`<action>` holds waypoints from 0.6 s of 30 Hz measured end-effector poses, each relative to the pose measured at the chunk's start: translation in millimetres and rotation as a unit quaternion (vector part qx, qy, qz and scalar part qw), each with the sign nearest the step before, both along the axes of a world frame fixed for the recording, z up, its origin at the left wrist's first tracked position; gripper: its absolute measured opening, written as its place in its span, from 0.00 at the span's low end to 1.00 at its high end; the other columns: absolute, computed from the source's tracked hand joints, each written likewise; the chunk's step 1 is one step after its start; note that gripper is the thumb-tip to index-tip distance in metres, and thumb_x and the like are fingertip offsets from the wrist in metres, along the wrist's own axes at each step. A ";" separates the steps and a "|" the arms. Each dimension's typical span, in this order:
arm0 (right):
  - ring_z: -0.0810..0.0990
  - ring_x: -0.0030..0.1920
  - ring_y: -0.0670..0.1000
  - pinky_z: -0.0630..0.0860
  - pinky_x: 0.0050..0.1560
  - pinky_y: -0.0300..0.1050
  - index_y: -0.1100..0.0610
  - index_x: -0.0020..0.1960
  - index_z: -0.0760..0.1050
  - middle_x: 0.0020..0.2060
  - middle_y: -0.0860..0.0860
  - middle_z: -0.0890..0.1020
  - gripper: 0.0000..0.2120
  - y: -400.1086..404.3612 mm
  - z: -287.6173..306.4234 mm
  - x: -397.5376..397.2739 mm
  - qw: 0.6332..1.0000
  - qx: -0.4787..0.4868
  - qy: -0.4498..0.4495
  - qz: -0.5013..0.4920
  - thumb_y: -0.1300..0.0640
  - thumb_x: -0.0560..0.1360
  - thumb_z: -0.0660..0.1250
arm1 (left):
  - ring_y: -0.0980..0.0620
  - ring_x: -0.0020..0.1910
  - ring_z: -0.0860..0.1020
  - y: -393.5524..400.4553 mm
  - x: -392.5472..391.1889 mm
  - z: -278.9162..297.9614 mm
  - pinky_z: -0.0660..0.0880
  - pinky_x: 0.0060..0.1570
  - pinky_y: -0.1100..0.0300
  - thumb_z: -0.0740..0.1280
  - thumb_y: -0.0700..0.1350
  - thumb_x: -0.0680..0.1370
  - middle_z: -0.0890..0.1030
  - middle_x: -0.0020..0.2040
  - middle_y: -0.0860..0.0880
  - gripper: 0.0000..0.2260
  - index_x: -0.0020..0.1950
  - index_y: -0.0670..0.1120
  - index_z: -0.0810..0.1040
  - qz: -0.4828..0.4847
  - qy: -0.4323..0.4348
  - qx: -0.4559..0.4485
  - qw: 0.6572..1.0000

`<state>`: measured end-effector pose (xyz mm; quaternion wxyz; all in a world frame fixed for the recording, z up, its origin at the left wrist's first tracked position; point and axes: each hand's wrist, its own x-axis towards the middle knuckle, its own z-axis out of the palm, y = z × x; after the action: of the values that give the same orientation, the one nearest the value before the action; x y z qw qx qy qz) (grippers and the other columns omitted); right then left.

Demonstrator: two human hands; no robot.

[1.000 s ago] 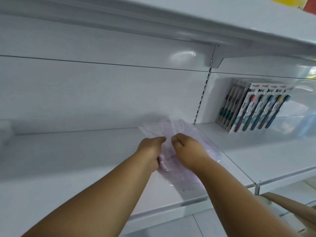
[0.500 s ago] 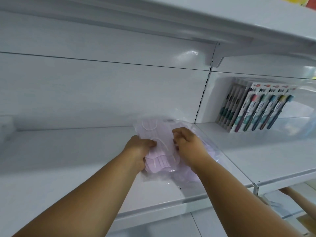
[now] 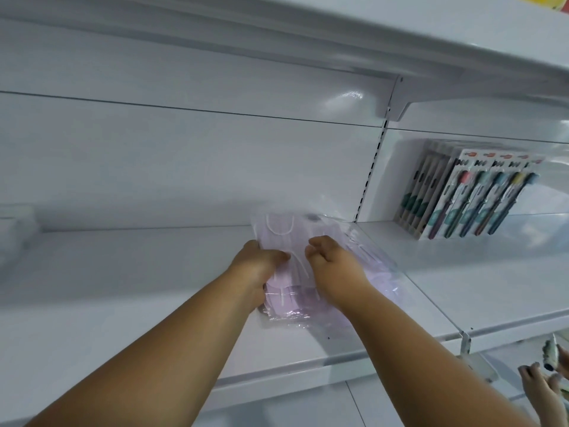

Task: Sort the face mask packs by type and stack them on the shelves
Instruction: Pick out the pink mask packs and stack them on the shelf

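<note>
Head view, as I read it from my station: one lot of face mask packs (image 3: 308,257), pale lilac pleated masks with white ear loops, sealed in clear glossy plastic film that wrinkles and catches the light. The lot lies flat on the white shelf (image 3: 138,303), toward its right end, close to the slotted upright (image 3: 371,171) that divides the bays, with its far edge near the back panel. I can see at least two packs overlapping, the right one fanned out toward the shelf's right edge; an exact count I cannot give. Left hand (image 3: 257,271): fingers curled down over the left edge of the top pack, gripping it. Right hand (image 3: 334,266): fingers bent, tips pressed into the film at the pack's middle, pinching it as far as I can judge. Both forearms reach up from the lower frame. Adjoining bay, right: a row of toothbrush packs (image 3: 468,195), upright and leaning against the back panel, brushes in several colours. Far left of the shelf: a blurred pale bundle (image 3: 15,229), not identifiable. Lower right corner: another person's hand (image 3: 542,386) beside a small object I cannot make out.
</note>
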<state>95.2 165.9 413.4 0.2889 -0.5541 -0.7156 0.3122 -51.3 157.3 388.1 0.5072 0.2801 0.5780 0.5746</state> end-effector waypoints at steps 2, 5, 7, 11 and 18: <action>0.78 0.54 0.50 0.77 0.54 0.47 0.48 0.69 0.72 0.60 0.49 0.78 0.16 -6.7 2.6 -4.7 0.998 -0.012 0.061 0.005 0.49 0.83 0.58 | 0.36 0.50 0.84 0.9 -5.9 -4.1 0.80 0.50 0.36 0.78 0.42 0.56 0.84 0.54 0.39 0.34 0.62 0.42 0.78 -0.001 -0.014 0.000 1.000; 0.74 0.47 0.37 0.70 0.42 0.33 0.46 0.64 0.74 0.53 0.41 0.78 0.12 -13.6 3.8 -13.5 0.982 -0.052 0.180 0.025 0.51 0.83 0.60 | 0.37 0.50 0.84 -10.6 -11.3 3.2 0.81 0.53 0.38 0.77 0.37 0.67 0.85 0.51 0.39 0.22 0.60 0.40 0.80 -0.002 -0.022 0.000 1.000; 0.75 0.52 0.37 0.69 0.46 0.32 0.47 0.64 0.75 0.54 0.39 0.78 0.11 -16.4 0.4 -21.4 0.966 -0.055 0.252 0.029 0.53 0.82 0.62 | 0.36 0.48 0.84 -18.4 -18.6 7.4 0.81 0.53 0.38 0.73 0.33 0.72 0.85 0.50 0.38 0.16 0.59 0.39 0.80 0.004 -0.022 0.005 1.000; 0.77 0.58 0.47 0.73 0.54 0.40 0.51 0.65 0.73 0.60 0.46 0.78 0.14 -17.6 -8.6 -42.2 0.952 -0.047 0.302 -0.007 0.56 0.80 0.66 | 0.33 0.50 0.84 -36.1 -50.4 13.0 0.80 0.55 0.38 0.69 0.28 0.73 0.84 0.51 0.34 0.13 0.57 0.35 0.81 0.017 -0.027 0.050 0.998; 0.84 0.54 0.57 0.79 0.60 0.61 0.57 0.68 0.73 0.55 0.55 0.84 0.20 -32.7 -14.7 -111.5 0.921 -0.155 0.347 0.090 0.58 0.77 0.70 | 0.40 0.54 0.84 -74.3 -115.3 26.1 0.80 0.56 0.43 0.70 0.32 0.76 0.85 0.55 0.41 0.16 0.62 0.43 0.79 -0.009 0.025 0.117 0.993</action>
<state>-16.3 133.3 398.7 0.4005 -0.3822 -0.5602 0.6162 -166.6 83.0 414.3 0.4611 0.3569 0.5170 0.6266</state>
